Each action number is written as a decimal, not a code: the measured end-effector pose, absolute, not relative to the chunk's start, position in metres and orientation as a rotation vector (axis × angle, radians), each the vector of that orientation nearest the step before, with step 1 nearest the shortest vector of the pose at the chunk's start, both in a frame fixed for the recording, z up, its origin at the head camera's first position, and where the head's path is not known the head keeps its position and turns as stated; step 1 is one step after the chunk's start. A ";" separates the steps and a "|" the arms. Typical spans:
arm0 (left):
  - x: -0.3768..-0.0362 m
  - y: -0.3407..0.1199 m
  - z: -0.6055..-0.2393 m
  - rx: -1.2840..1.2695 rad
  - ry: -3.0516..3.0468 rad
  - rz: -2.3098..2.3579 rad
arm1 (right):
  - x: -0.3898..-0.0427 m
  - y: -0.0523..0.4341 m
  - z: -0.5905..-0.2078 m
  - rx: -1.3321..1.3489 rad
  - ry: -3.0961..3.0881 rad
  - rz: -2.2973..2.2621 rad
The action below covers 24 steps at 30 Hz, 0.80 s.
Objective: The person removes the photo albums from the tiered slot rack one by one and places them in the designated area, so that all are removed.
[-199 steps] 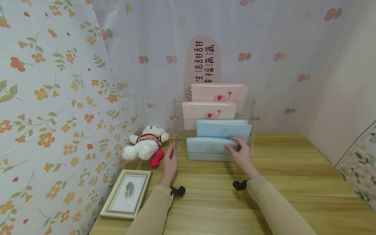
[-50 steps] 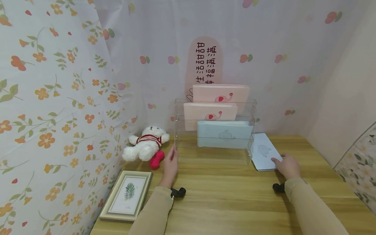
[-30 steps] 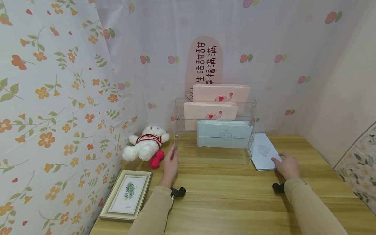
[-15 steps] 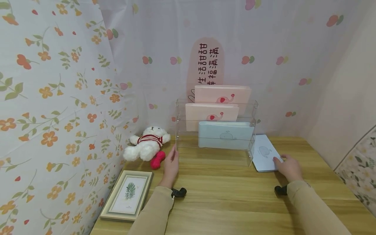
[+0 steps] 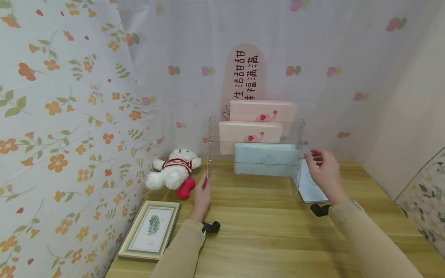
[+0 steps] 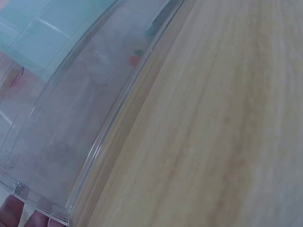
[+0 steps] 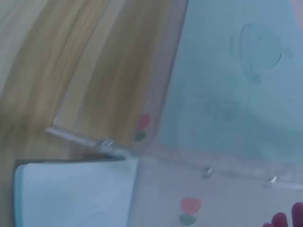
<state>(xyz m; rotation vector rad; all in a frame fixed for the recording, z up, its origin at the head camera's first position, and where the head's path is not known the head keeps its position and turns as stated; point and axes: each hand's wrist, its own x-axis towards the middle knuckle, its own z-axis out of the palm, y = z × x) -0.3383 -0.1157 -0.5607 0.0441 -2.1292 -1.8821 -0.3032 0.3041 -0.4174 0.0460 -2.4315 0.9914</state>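
Observation:
My left hand (image 5: 201,199) rests with straight fingers against the left side of a clear acrylic rack (image 5: 222,181); its fingertips (image 6: 12,210) show at the panel's edge in the left wrist view. In the rack stand a blue whale notebook (image 5: 265,160) at the front, a pink elephant notebook (image 5: 233,135) behind it and another pink notebook (image 5: 243,110) on top. A second blue notebook (image 5: 311,189) lies flat on the table, right of the rack. Above it my right hand (image 5: 326,173) hovers beside the rack, fingers loosely bent and holding nothing.
A white plush toy (image 5: 174,170) in a striped shirt lies left of the rack, with a red bow-shaped object (image 5: 186,188) near my left hand. A framed leaf picture (image 5: 151,229) lies at the front left of the wooden table (image 5: 264,239). Printed curtains (image 5: 174,46) surround it.
The front blue notebook was drawn from the rack's lowest slot and laid on the table at right. My right hand has since let it go and risen leftward. The left hand stays put.

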 end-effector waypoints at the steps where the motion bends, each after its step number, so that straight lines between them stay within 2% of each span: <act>1: -0.338 -0.116 -0.560 0.045 -2.125 -1.885 | -0.305 0.298 -0.413 0.093 -2.437 0.987; 8: -0.338 -0.117 -0.559 0.033 -2.099 -1.919 | -0.322 0.271 -0.396 0.209 -2.514 0.909; 15: -0.339 -0.116 -0.560 0.047 -2.107 -1.908 | -0.333 0.250 -0.385 0.118 -2.587 0.924; 24: -0.338 -0.116 -0.561 0.055 -2.116 -1.905 | -0.340 0.244 -0.389 0.069 -2.544 0.945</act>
